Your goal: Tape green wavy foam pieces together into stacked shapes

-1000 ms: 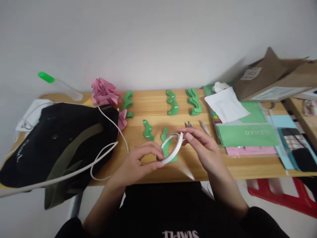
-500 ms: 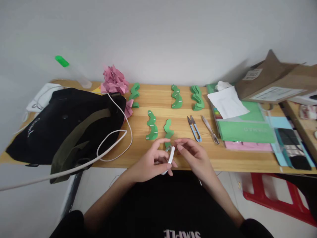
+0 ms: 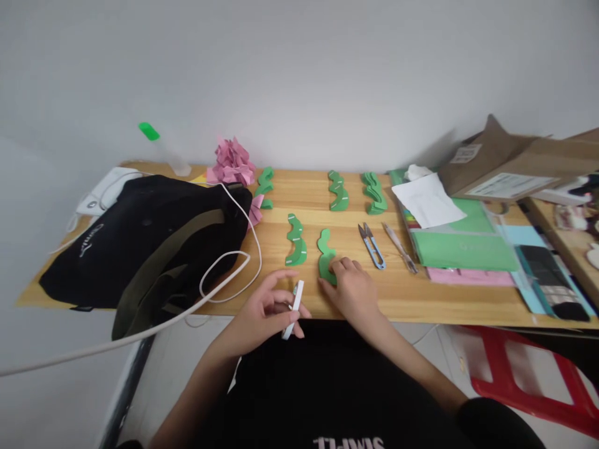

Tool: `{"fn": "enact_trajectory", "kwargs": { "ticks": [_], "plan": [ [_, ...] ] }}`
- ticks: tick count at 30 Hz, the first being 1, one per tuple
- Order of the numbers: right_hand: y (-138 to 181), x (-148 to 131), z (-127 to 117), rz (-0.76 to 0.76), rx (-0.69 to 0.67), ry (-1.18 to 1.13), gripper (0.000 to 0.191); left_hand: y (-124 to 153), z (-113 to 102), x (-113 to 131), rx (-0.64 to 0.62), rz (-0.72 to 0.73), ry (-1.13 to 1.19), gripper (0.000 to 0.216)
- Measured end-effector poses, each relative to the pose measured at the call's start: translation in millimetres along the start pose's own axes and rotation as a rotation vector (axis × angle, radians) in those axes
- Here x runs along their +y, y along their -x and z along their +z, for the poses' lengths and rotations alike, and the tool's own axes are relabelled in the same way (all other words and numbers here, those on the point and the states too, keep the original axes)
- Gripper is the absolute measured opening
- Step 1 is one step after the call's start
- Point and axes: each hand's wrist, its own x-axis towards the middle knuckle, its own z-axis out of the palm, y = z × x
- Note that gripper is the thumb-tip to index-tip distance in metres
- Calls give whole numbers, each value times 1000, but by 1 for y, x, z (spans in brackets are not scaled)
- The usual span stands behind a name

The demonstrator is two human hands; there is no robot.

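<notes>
My left hand grips a narrow white roll of tape, seen nearly edge-on, just off the table's front edge. Farther right, my right hand has its fingers curled over the lower end of a scalloped green paper piece; the fingertips hide part of it. Left of that lies another green paper piece bearing short white strips. Behind stand a similar striped piece and two folded green stacks, one at the left and one at the right.
Blue thread snips and a pen-like tool lie right of my hands. Beyond are green packets, a white tissue and a cardboard box. A black bag, white cable and pink paper flower occupy the left.
My right hand has moved away from the tape roll and down onto the nearest green paper piece. My left hand, still holding the roll, has shifted left. The view has turned slightly.
</notes>
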Motion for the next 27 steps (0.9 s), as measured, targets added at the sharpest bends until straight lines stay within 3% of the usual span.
{"fn": "enact_trajectory", "kwargs": {
  "ticks": [4,9,15,20,27],
  "plan": [
    [2,5,2,36,73,-142,12,5,-6,-2,0,58,18,54],
    [4,31,1,237,264,-899,17,4,-8,-3,-1,84,30,52],
    [-2,55,3,406,257,-1276,39,-2,-10,-4,-24,74,31,51],
    [-4,52,11,501,131,-1452,39,-7,-6,-1,-21,58,37,50],
    [-11,45,12,567,89,-1458,41,-15,-4,3,-19,20,29,48]
  ]
}}
